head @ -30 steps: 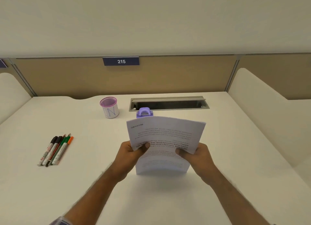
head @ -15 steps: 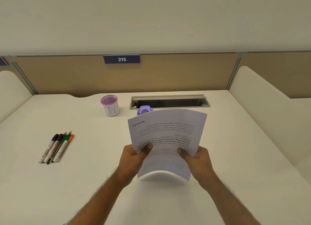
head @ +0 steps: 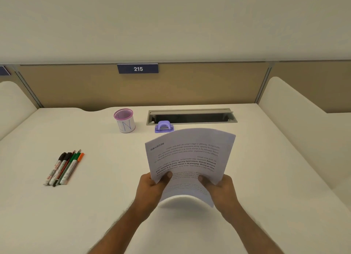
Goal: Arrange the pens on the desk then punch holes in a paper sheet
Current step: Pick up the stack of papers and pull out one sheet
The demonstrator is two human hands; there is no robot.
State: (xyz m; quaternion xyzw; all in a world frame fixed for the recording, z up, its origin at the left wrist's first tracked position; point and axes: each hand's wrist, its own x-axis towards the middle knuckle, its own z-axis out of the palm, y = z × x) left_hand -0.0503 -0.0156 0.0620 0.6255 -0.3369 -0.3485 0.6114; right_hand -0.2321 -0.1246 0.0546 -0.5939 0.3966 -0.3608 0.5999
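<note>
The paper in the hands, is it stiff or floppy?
Probably floppy: the paper sheet bows upward between the left hand and right hand, and its near edge curls under. It looks light, since thumbs and fingers alone hold it off the desk. It would likely sag if held by one corner.

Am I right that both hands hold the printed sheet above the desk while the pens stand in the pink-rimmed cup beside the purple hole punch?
Not quite: the head view shows the pens lying side by side on the desk, left of the sheet. The left hand and right hand do hold it, and the cup stands beside the hole punch.
</note>
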